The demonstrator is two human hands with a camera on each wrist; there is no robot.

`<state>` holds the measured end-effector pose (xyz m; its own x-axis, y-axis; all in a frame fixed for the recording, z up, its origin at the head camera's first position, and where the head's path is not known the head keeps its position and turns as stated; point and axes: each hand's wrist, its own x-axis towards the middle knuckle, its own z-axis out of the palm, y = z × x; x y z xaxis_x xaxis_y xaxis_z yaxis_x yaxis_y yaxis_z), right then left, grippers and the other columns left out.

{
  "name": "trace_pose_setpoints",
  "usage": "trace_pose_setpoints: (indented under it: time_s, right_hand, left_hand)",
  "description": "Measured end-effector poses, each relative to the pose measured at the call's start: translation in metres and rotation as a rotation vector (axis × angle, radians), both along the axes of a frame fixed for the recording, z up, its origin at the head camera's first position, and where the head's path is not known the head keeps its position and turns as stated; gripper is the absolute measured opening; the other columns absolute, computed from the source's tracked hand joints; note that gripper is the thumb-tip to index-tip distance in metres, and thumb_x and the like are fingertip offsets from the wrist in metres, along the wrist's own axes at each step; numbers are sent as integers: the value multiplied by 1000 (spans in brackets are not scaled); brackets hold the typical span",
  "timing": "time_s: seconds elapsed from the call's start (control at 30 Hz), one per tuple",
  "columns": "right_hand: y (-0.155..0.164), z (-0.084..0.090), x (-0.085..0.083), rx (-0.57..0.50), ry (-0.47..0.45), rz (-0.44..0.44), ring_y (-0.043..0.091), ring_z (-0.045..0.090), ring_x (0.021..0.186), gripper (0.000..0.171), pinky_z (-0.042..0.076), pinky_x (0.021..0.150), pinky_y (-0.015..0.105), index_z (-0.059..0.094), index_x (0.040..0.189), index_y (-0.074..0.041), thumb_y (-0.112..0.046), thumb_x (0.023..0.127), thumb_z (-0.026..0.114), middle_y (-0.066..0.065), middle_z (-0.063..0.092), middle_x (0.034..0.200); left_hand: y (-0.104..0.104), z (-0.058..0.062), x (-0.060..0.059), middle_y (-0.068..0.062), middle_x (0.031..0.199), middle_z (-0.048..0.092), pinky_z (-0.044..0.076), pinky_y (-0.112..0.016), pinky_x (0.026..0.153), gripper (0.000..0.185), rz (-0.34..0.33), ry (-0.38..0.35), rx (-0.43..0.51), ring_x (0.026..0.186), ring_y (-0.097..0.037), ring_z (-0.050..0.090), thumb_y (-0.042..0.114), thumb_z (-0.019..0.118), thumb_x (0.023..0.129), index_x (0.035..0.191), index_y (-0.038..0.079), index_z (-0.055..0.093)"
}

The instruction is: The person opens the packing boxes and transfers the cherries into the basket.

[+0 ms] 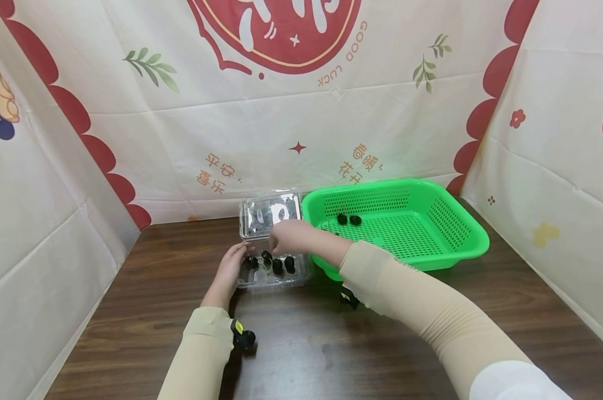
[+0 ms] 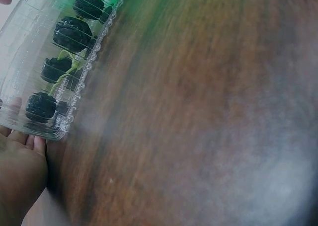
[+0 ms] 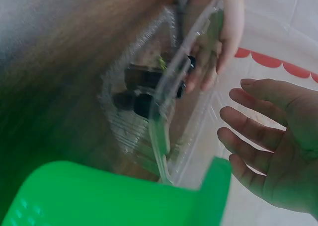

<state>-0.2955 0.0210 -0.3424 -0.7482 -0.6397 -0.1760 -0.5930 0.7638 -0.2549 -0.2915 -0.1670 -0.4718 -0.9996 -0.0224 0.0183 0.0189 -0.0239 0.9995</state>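
Note:
A clear plastic box (image 1: 274,281), its hinged lid (image 1: 271,214) raised at the back, holds several black fruits (image 1: 277,266); a thin green stem (image 2: 63,77) lies among them. My left hand (image 1: 231,264) grips the box's left end; part of its fingers shows through the plastic in the right wrist view. Over the box's back part, beside the lid, hovers my right hand (image 1: 292,236). In the right wrist view its fingers (image 3: 251,121) are spread and loosely bent, with nothing between them.
To the right of the box, close against it, stands a green perforated basket (image 1: 461,239). Two black fruits (image 1: 348,220) lie near its back left side. Both stand on a dark wooden table (image 1: 301,344), with a printed cloth (image 1: 281,128) hanging behind.

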Motion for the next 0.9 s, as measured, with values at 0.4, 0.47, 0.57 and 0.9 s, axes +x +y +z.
trace_pose_setpoints:
  time_s: [0.4,0.47,0.57,0.9]
  right_hand:
    - [-16,-22,8,110,136,79,5,63,76,11,53,67,25,77,97,-21,-25,89,71,-13,71,87]
    - [-19,-26,9,132,159,84,4,60,66,7,51,60,25,77,90,-22,-24,89,71,-16,67,76]
    - [-22,-31,10,145,166,88,5,57,58,13,48,55,25,76,83,-21,-15,88,66,-15,63,66]
    - [-26,-42,10,186,231,107,8,57,65,24,48,55,25,72,74,-25,-5,82,63,-13,64,74]
  left_hand:
    - [-1,3,2,-33,132,48,26,-45,113,38,-14,-30,-25,128,-40,40,12,32,106,133,-14,43]
    - [-1,2,2,-33,132,48,27,-45,113,38,-16,-33,-33,128,-39,40,12,32,106,132,-13,43]
    - [-1,3,2,-32,132,48,27,-44,113,37,-13,-37,-36,128,-38,40,13,32,107,132,-13,44]
    - [0,3,2,-32,132,49,28,-44,112,36,-5,-41,-28,127,-38,41,12,33,106,130,-13,45]
